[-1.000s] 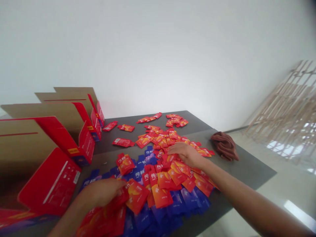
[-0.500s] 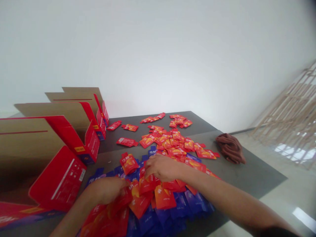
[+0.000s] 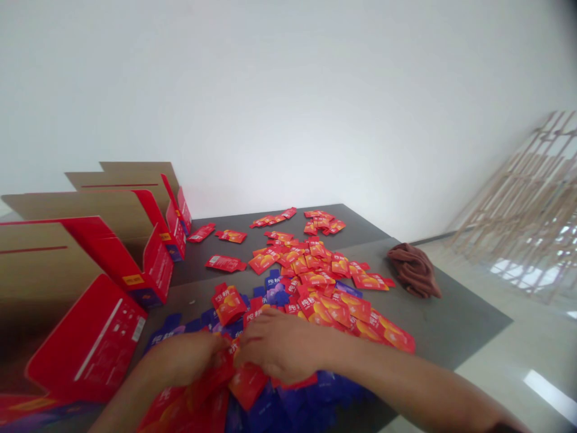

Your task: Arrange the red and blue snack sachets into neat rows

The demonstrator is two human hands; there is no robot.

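The left hand (image 3: 189, 359) and the right hand (image 3: 282, 346) meet low in the view, nearly touching over a heap of red sachets (image 3: 193, 403). The left hand's fingers curl inward at the heap's upper edge, while the right hand lies palm down with its fingers bent across the foil. Neither grip can be read clearly: the fingers are in among the packets, and it cannot be told whether either hand has clenched on one. A loose red sachet (image 3: 247, 385) lies just under the right hand at about 6 o'clock, with purple-blue sachets (image 3: 270, 409) spread beneath and around it. From the hands, a wide scatter of red-orange sachets (image 3: 315, 288) runs from 12 to 2 o'clock across the grey table (image 3: 451, 319), with smaller clusters farther out at 12 o'clock. At 9 to 10 o'clock stands a row of open red-and-tan cardboard cartons (image 3: 94, 337). A crumpled brown cloth (image 3: 413, 270) sits on the table at 2 o'clock, and a wooden lattice (image 3: 518, 204) leans against the wall at 3 o'clock, well beyond the table's edge.
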